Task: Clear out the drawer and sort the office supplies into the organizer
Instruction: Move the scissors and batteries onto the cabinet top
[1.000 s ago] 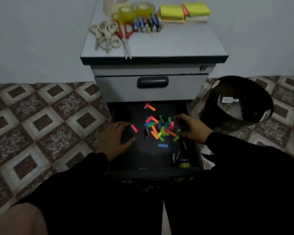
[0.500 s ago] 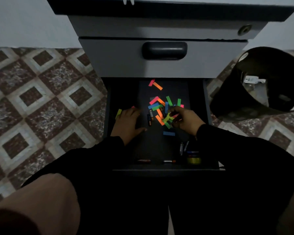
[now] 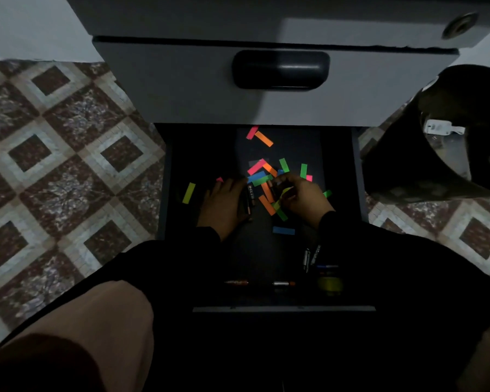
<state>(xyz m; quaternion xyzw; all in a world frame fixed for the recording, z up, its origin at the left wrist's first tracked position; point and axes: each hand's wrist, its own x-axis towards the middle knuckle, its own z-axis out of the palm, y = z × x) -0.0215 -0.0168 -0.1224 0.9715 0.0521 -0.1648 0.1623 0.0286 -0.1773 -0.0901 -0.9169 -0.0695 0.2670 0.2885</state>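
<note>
Dimly, right hand (image 3: 303, 193) grip seemingly pinching paper strips (image 3: 268, 199), left hand (image 3: 224, 203) flat, drawer (image 3: 283, 308) dark.

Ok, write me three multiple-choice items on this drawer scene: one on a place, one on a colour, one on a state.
1. Where does the lone yellow strip lie?
A. Left of the left hand
B. Inside the black bin
C. On the floor tiles

2. What colour is the strip lying alone just nearer the camera than the right hand?
A. Pink
B. Blue
C. White

3. How is the drawer that holds the strips?
A. Pulled open
B. Shut
C. Taken out and laid on the floor

Answers: 1 A, it sits on the dark drawer bottom beside that hand; 2 B, a blue rectangle shows there; 3 A, its contents lie exposed below the closed upper drawer.
</note>
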